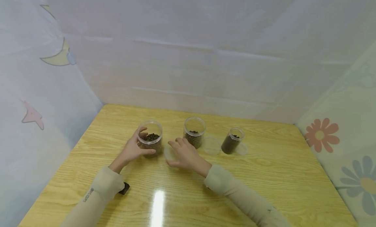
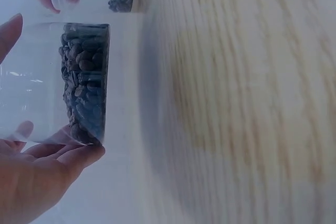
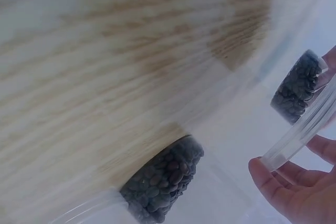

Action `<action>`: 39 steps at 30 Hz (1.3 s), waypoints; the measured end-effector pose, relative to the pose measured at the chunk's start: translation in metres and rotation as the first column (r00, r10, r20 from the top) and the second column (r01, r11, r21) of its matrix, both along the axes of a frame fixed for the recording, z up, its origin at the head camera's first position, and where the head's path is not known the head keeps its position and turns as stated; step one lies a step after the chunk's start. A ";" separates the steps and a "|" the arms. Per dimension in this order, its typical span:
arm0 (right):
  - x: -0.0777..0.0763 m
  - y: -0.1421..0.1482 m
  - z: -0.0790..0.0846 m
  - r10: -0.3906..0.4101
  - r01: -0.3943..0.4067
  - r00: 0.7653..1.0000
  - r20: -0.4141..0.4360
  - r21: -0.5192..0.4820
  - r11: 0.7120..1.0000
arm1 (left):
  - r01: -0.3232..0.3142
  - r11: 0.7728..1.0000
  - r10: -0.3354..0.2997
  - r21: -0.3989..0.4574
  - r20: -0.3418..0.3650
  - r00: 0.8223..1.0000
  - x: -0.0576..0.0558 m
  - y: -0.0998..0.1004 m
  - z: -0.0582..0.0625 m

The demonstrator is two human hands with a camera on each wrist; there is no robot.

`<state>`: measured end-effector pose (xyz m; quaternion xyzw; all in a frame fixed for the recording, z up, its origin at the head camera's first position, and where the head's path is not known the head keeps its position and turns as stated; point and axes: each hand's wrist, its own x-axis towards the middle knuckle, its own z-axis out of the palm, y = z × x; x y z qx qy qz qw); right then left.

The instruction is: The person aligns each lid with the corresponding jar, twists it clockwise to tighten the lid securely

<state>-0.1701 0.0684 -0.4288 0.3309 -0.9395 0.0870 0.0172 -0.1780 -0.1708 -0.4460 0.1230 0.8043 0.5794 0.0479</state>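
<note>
My left hand (image 1: 132, 151) grips a wide clear jar (image 1: 151, 145) from its left side, thumb at the front and fingers behind. Dark beans (image 2: 84, 85) fill its lower part. The jar has no lid on, and in the left wrist view its base shows close over the table. Just right of this jar, my right hand (image 1: 188, 155) holds a clear round lid (image 3: 294, 142) by its edge, between thumb and fingers. The lid is tilted on its side, and the hand partly covers it in the head view.
A second wide jar (image 1: 194, 139) of dark beans stands uncovered behind the right hand, with a clear lid (image 1: 211, 146) beside it. Farther right is a narrower, fuller jar (image 1: 231, 143) with a smaller lid (image 1: 242, 149). Patterned cloth walls (image 1: 188, 73) border the wooden table (image 1: 279, 174).
</note>
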 end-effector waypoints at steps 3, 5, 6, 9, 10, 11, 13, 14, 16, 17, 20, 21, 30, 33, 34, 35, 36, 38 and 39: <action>0.005 0.006 0.000 0.020 -0.020 1.000 -0.010 -0.039 0.999 | 0.013 1.000 -0.013 -0.003 -0.010 1.000 0.004 0.002 0.001; 0.008 0.011 0.000 0.025 -0.026 0.999 -0.019 -0.058 0.998 | 0.024 1.000 -0.024 -0.004 -0.008 1.000 0.007 0.004 0.003; 0.009 0.013 0.000 0.026 -0.027 0.999 -0.021 -0.066 0.997 | 0.028 1.000 -0.028 -0.012 -0.007 1.000 0.009 0.006 0.005; 0.013 0.018 0.000 0.020 -0.022 1.000 -0.017 -0.069 0.997 | 0.043 0.999 -0.043 -0.020 -0.008 0.999 0.018 0.012 0.016; 0.015 0.019 0.000 0.018 -0.019 1.000 -0.015 -0.066 0.998 | 0.049 0.998 -0.050 -0.025 -0.012 0.999 0.021 0.014 0.020; 0.016 0.021 0.000 0.016 -0.017 1.000 -0.010 -0.064 0.998 | 0.054 0.998 -0.054 -0.031 -0.016 0.998 0.025 0.016 0.025; 0.019 0.023 0.000 0.014 -0.014 1.000 -0.004 -0.061 0.998 | 0.065 0.997 -0.066 -0.036 -0.029 0.997 0.030 0.019 0.032; 0.020 0.025 0.001 0.013 -0.013 1.000 -0.003 -0.062 0.998 | 0.070 0.997 -0.072 -0.039 -0.035 0.997 0.032 0.020 0.033; 0.023 0.027 0.001 0.013 -0.013 1.000 0.001 -0.066 0.998 | 0.079 0.996 -0.081 -0.048 -0.039 0.996 0.035 0.023 0.036; 0.025 0.029 0.001 0.012 -0.012 1.000 -0.002 -0.066 0.998 | 0.082 0.996 -0.084 -0.047 -0.039 0.996 0.036 0.024 0.038; 0.028 0.033 0.001 0.010 -0.010 1.000 -0.008 -0.078 0.997 | 0.094 0.995 -0.096 -0.047 -0.050 0.994 0.038 0.027 0.039; 0.029 0.035 0.001 0.009 -0.010 1.000 -0.011 -0.080 0.997 | 0.096 0.994 -0.099 -0.047 -0.050 0.994 0.039 0.029 0.040; 0.037 0.048 0.002 -0.022 0.021 1.000 -0.009 -0.130 0.991 | 0.107 0.992 -0.110 -0.061 -0.056 0.992 0.031 0.031 0.020; 0.039 0.052 0.003 -0.043 0.042 0.999 -0.006 -0.141 0.989 | 0.118 0.990 -0.123 -0.071 -0.066 0.990 0.029 0.031 0.014; 0.039 0.053 0.003 -0.051 0.050 0.999 -0.005 -0.147 0.988 | 0.122 0.990 -0.127 -0.072 -0.069 0.989 0.029 0.031 0.014; 0.040 0.054 0.003 -0.058 0.057 0.998 -0.005 -0.155 0.986 | 0.126 0.990 -0.131 -0.070 -0.073 0.989 0.029 0.032 0.014; 0.040 0.055 0.003 -0.065 0.063 0.998 -0.007 -0.160 0.985 | 0.130 0.989 -0.134 -0.067 -0.075 0.988 0.029 0.032 0.014; 0.042 0.058 0.003 -0.078 0.076 0.997 -0.006 -0.171 0.982 | 0.135 0.989 -0.140 -0.063 -0.081 0.987 0.029 0.033 0.014; 0.042 0.059 0.004 -0.083 0.082 0.997 -0.002 -0.175 0.981 | 0.139 0.988 -0.144 -0.065 -0.084 0.986 0.029 0.034 0.014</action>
